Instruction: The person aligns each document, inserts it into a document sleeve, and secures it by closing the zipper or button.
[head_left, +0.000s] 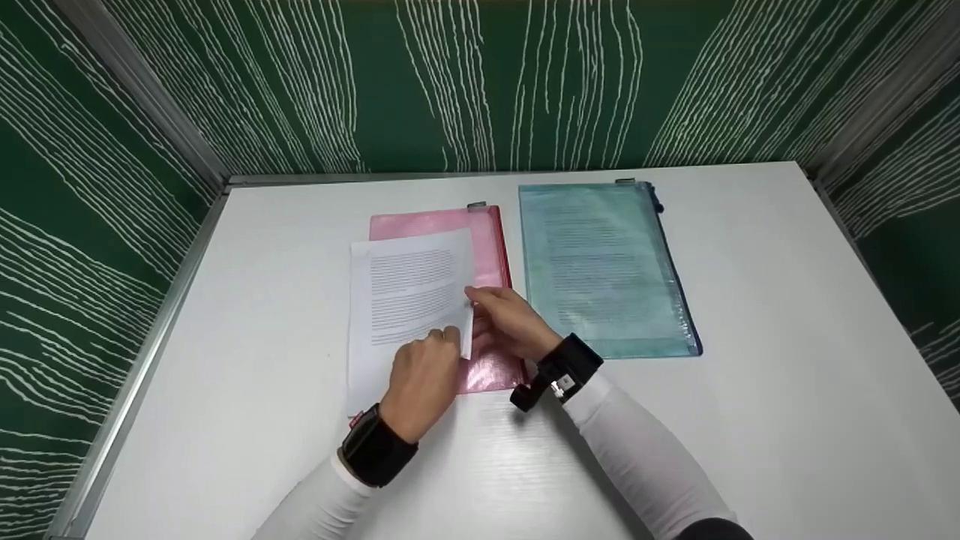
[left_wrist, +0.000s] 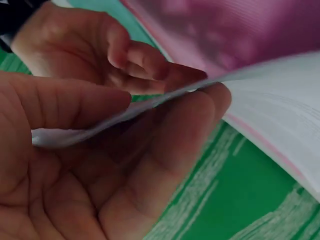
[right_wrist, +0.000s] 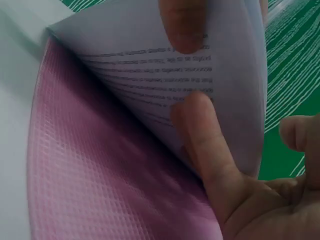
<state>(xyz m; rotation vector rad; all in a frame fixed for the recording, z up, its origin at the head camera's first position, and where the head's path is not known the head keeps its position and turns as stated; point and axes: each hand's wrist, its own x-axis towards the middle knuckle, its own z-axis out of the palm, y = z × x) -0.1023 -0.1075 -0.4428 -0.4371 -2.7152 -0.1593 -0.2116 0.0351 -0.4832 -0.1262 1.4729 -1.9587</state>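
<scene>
Printed paper (head_left: 411, 296) lay over left part of pink folder (head_left: 487, 251), overhanging it. Long axis ran near-far, roughly parallel to pink folder's; right edge lifted. 2 hands there: left hand (head_left: 424, 382) pinched that edge; right hand (head_left: 517, 322) touched it, can't tell if pinching. Teal folder (head_left: 600, 277) sat right of pink folder.

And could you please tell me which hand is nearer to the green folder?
The right hand: in the head view, it overlaps the lower left edge of the green folder. The left hand is farther left, pinching the paper.
</scene>
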